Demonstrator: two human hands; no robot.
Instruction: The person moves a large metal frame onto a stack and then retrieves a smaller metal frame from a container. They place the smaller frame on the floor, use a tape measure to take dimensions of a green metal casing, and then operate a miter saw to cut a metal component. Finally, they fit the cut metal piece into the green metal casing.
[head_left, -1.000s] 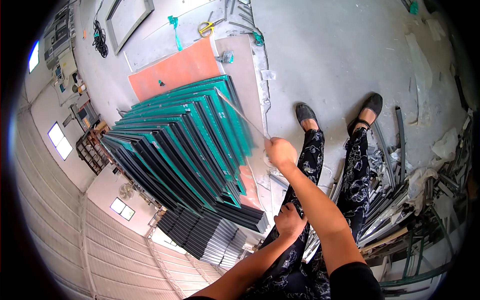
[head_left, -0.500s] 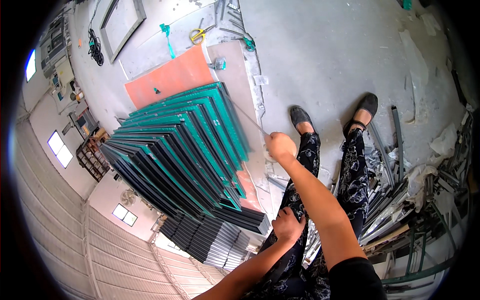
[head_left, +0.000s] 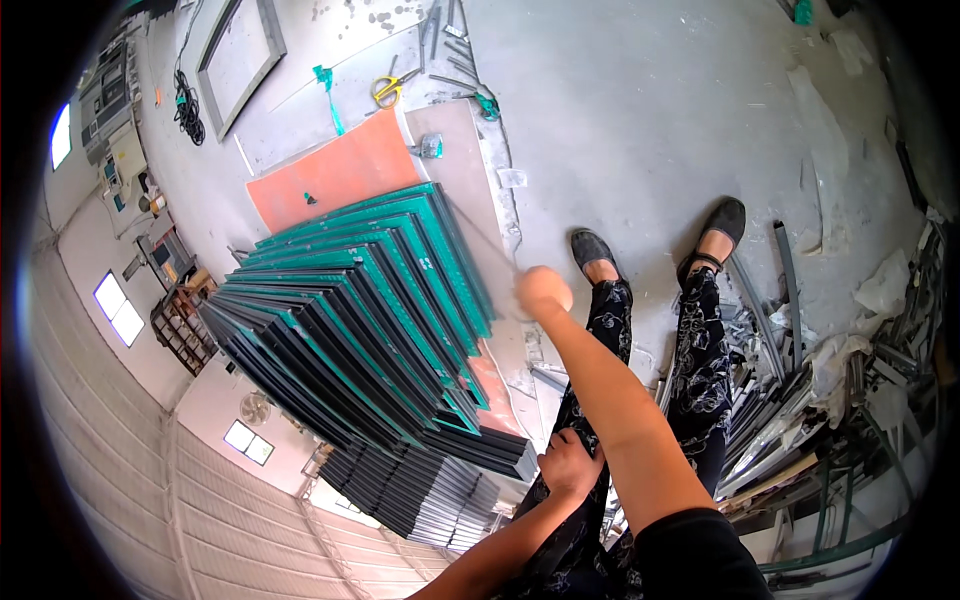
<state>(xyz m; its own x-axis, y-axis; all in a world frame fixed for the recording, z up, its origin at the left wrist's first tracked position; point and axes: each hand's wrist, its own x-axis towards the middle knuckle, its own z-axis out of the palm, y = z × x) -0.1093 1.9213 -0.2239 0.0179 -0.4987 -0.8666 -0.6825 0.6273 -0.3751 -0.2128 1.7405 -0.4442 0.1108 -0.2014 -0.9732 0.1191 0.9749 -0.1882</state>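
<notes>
My right hand [head_left: 543,291] is closed in a fist over the floor, beside the stack of frames and slightly smeared by motion. From it a thin, rod-like strip [head_left: 482,232] runs up and left toward the stack's edge, too blurred to name its kind. My left hand [head_left: 569,466] rests against my patterned trouser leg, fingers bent loosely over the cloth, holding nothing I can see. To the left stands a leaning stack of dark frames [head_left: 330,310] with green faces or edges. Its lower end meets a pile of dark grey bars [head_left: 400,490].
Orange sheeting [head_left: 335,165] lies beyond the stack. Farther off are yellow-handled scissors [head_left: 388,92], a grey rectangular frame [head_left: 270,62] and a coiled black cable [head_left: 187,110]. Metal offcuts and profiles [head_left: 780,430] heap up on the right, near my shoes [head_left: 728,222].
My right hand has shifted slightly left and down with the thin strip, which is now more blurred. The left hand stays on the leg. The whole view has shifted slightly.
</notes>
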